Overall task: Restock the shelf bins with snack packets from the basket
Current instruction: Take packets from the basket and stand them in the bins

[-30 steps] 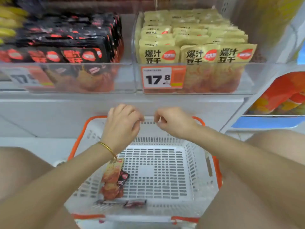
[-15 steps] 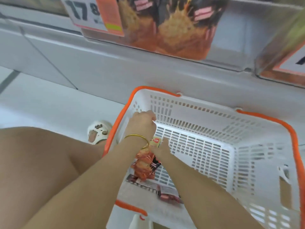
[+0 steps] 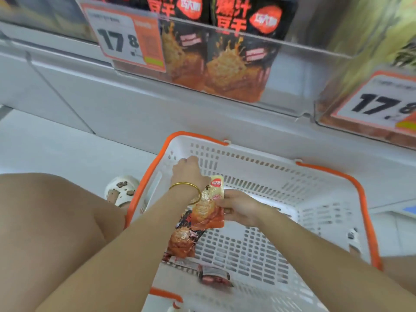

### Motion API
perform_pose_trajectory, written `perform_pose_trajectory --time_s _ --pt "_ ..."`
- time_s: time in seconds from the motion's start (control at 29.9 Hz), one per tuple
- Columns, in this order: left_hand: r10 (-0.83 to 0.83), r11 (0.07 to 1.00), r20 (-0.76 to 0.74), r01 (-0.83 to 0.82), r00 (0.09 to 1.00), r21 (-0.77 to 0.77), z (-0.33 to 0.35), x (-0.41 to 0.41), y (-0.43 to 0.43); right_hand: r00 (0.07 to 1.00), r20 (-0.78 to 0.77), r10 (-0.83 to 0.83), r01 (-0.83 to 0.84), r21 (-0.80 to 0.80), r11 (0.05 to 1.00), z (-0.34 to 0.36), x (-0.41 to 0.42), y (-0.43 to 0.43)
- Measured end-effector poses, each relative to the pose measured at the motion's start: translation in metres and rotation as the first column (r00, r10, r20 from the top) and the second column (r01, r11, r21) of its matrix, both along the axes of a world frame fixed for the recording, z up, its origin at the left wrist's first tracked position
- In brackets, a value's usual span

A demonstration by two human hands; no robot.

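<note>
- A white basket [image 3: 258,176] with an orange rim is seen on the floor below the shelf.
- A yellow snack packet [image 3: 210,204] is held above the basket's left part; it is pinched at its right edge by the right hand [image 3: 239,209], whose grip is closed on it with curled fingers.
- The left hand [image 3: 188,171], with a gold bangle [image 3: 186,188] at the wrist, is shown above the packet's upper left corner; whether that grip holds anything cannot be told.
- A black snack packet [image 3: 183,238] is seen just below the yellow one, partly covered by it.
- Further packets [image 3: 213,276] are seen lying on the basket's floor near its front wall.
- Black packets [image 3: 227,52] are shown upright in a clear shelf bin [image 3: 292,70], beside a price tag [image 3: 126,39] marked 17.8.
- A white shoe [image 3: 121,190] is visible left of the basket.
</note>
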State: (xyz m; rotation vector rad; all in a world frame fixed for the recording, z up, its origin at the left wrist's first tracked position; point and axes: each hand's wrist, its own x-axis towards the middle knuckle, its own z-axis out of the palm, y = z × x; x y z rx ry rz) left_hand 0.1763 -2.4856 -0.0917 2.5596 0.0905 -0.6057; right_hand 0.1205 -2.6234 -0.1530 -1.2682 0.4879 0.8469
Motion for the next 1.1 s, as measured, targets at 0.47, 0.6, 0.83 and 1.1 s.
perform_pose_trajectory --time_s 0.47,0.6,0.83,1.1 --pt "-0.334 0.799 0.115 0.346 0.936 -0.492 0.167 -0.065 -0.141 0.803 0.574 0.158 0.222 -0.535 0.816 0.225 -0.091 -0.154" --pt "-0.484 0.702 0.326 0.583 0.812 -0.41 0.227 -0.077 -0.187 0.66 0.748 0.075 0.501 -0.511 0.698 0.259 -0.115 -0.195" --pt "-0.366 0.606 0.822 0.782 0.436 -0.144 0.305 -0.087 -0.258 0.219 0.975 0.033 0.847 -0.207 0.49 0.315 -0.119 -0.242" --pt "-0.352 0.624 0.856 0.776 0.38 -0.088 0.291 -0.076 -0.282 0.283 0.946 0.157 0.867 -0.323 0.38 0.311 -0.106 -0.27"
